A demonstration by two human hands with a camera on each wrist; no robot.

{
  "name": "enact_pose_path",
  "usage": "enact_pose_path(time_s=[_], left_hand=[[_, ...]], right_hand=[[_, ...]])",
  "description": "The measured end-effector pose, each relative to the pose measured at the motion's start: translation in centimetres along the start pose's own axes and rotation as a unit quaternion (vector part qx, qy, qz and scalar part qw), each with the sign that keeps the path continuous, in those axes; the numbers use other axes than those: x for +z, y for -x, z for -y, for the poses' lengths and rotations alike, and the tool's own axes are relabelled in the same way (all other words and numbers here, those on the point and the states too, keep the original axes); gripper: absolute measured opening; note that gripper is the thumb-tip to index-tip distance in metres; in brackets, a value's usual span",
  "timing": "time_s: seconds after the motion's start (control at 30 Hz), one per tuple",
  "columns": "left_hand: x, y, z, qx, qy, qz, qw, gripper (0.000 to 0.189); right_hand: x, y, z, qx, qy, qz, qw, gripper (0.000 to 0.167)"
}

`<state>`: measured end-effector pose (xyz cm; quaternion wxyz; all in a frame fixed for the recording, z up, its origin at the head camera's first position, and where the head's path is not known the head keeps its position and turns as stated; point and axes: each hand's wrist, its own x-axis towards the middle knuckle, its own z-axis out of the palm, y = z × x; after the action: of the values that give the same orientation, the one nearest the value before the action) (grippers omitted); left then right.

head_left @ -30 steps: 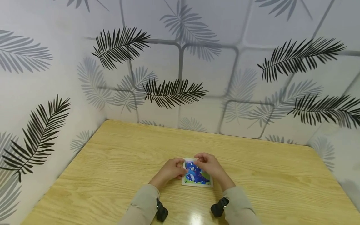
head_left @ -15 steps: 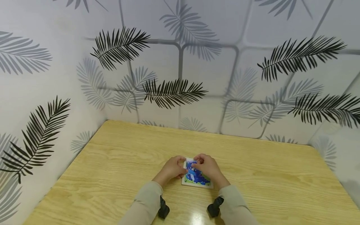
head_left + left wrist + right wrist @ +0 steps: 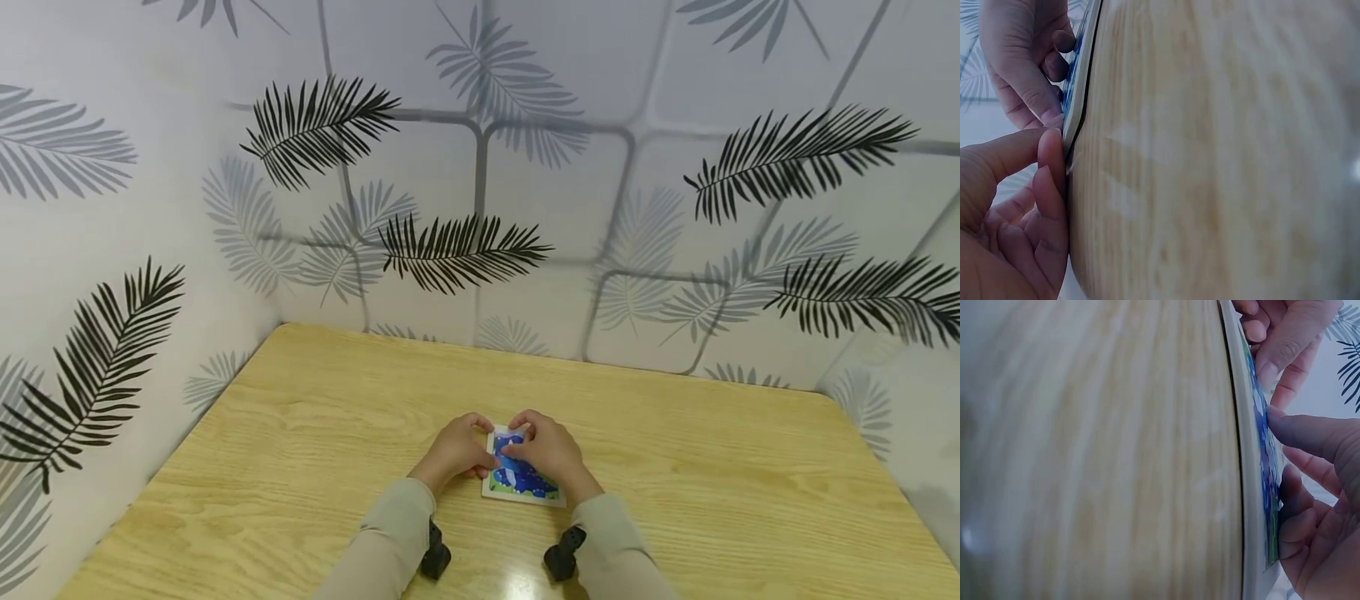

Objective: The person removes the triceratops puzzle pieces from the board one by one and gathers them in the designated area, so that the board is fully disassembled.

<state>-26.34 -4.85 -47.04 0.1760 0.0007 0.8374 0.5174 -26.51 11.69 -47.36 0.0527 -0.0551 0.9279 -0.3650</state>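
Note:
A small square dinosaur puzzle board (image 3: 523,499) with a pale frame and a blue picture lies flat on the wooden table. My left hand (image 3: 459,448) holds its left edge, thumb on the picture side and fingers bent against the rim. In the left wrist view, that hand's thumb (image 3: 1013,152) reaches the corner of the board (image 3: 1079,106). My right hand (image 3: 551,450) is over the upper right part, thumb and fingertips touching the picture. The right wrist view shows its thumb tip (image 3: 1277,416) on the blue surface, other fingers bent beside it. Both hands hide parts of the picture.
The light wood table (image 3: 337,400) extends around the board. Behind it stands a pale wall (image 3: 555,192) with a leaf pattern. Black wrist cameras sit on the left sleeve (image 3: 397,517) and the right sleeve (image 3: 615,533).
My right hand has slid left across the picture, towards the left hand, covering the dinosaur's head. The left hand stays at the board's left edge. The board has barely moved.

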Motion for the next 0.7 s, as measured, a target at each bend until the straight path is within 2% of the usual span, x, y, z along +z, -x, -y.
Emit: enact_pose_path(time_s=[0.37, 0.7], left_hand=[[0.1, 0.2, 0.1, 0.0, 0.02, 0.002, 0.9998, 0.046], [-0.1, 0.3, -0.1, 0.001, 0.019, -0.001, 0.9998, 0.047]], right_hand=[[0.0, 0.0, 1.0, 0.037, 0.016, 0.026, 0.9988, 0.025], [-0.3, -0.1, 1.5, 0.024, 0.029, 0.039, 0.9985, 0.025]])
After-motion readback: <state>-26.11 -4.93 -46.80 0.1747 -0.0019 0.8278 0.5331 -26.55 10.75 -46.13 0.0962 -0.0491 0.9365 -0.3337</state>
